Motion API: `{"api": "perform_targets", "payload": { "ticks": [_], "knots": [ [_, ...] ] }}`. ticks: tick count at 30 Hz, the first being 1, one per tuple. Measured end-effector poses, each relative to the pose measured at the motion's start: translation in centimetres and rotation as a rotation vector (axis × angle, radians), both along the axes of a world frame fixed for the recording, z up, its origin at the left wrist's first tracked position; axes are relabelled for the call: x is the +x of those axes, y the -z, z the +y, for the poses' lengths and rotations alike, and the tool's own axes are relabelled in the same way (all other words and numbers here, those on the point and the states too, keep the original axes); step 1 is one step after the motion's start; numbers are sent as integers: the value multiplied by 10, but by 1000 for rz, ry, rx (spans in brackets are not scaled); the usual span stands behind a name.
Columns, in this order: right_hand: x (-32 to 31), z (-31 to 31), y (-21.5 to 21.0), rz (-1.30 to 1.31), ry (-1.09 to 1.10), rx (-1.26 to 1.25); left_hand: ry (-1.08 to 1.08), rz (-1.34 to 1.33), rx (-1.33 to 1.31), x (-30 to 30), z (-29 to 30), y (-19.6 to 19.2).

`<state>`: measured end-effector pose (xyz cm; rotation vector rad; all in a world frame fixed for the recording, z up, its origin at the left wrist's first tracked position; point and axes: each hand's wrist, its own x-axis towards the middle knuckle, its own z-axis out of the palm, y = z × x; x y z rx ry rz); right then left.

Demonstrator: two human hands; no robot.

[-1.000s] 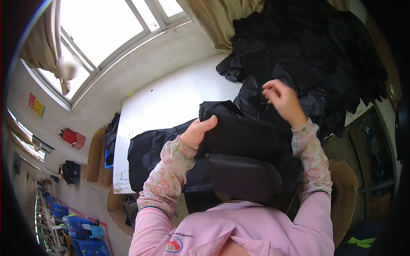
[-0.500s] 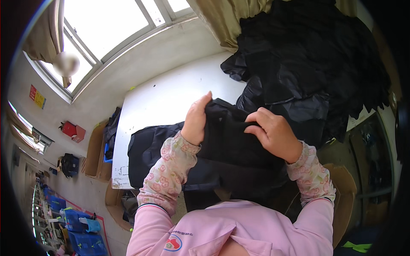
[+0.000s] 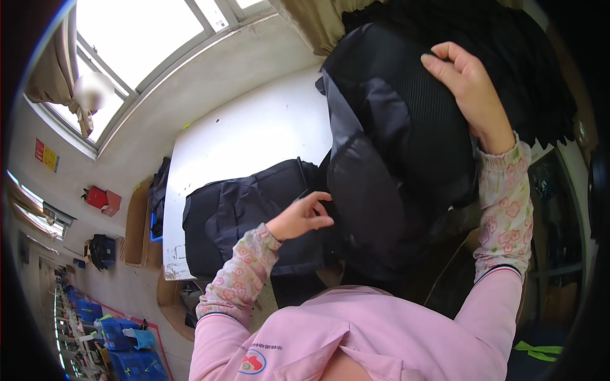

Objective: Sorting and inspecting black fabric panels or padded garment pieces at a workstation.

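My right hand (image 3: pixel 470 89), raised at the upper right, pinches the edge of a large black fabric piece (image 3: pixel 419 108). That piece hangs spread toward me, with a ribbed mesh-like part near the top and a smoother, shinier flap at its left. Beside its lower left side is my left hand (image 3: pixel 298 217), thumb and fingers apart; whether the fingertips touch the cloth is unclear. Under and left of that hand, another folded black fabric piece (image 3: pixel 248 206) lies on the white table (image 3: pixel 235 140).
A heap of black cloth (image 3: pixel 527 76) fills the far right. Cardboard boxes (image 3: pixel 136 228) stand left of the table, below a window (image 3: pixel 140 38). Blue bins (image 3: pixel 121 336) stand on the floor at the lower left, and a curtain (image 3: pixel 305 28) hangs behind the table.
My right hand has moved up and right, lifting and spreading a black fabric piece. My left hand has let go of the cloth it held and come down toward me.
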<state>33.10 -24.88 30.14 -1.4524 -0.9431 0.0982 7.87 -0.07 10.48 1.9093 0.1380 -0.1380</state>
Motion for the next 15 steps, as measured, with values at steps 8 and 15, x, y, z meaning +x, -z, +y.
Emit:
{"api": "perform_targets", "payload": {
  "ticks": [8, 15],
  "knots": [
    [-22, 9, -22, 270, -215, 229, -163, -138, -820, 20, -77, 32],
    [-56, 10, -23, 452, -304, 409, -231, -47, -1542, 44, -101, 67]
  ]
}}
